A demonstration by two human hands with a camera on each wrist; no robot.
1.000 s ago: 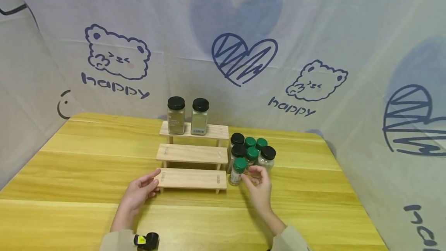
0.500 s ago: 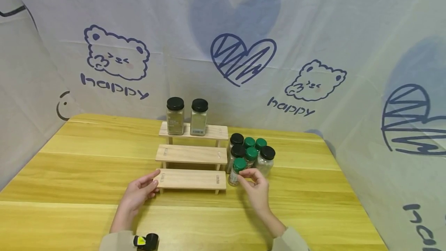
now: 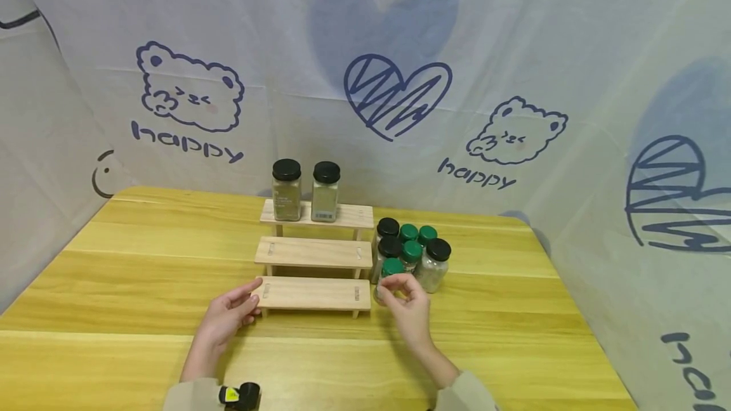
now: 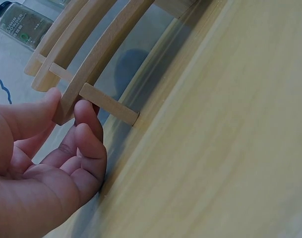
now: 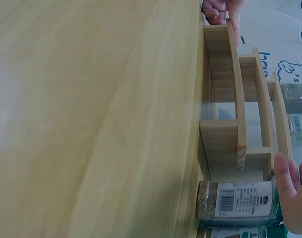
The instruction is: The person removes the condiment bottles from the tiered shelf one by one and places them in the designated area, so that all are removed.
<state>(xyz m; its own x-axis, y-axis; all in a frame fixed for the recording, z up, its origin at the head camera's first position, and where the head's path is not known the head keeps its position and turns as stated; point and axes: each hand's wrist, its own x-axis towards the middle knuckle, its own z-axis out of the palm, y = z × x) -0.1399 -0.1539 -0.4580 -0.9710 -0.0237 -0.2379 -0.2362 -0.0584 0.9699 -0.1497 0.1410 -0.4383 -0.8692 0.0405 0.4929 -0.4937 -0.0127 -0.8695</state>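
A three-tier wooden display rack [image 3: 314, 293] stands on the table. My left hand [image 3: 224, 319] pinches the left end of its lowest tier; in the left wrist view the thumb lies against the board's end and the fingers curl underneath. At the rack's right side a small green-capped spice jar [image 3: 392, 266] stands upright, its label and barcode showing on the spice jar [image 5: 240, 199] in the right wrist view. My right hand [image 3: 410, 309] is in front of it, covering part of its body, with fingers extended beside the cap. Contact with the jar cannot be made out.
Two black-capped jars [image 3: 325, 198] stand on the top tier. Behind the nearest green-capped jar several more are clustered, including a black-capped jar [image 3: 434, 268] at the right. A patterned cloth [image 3: 308, 49] hangs behind the wooden table [image 3: 502, 335]. A black device [image 3: 242, 395] sits at the left cuff.
My right hand has shifted left from the jar's right side to in front of it, hiding more of its body. The left hand keeps its hold on the rack.
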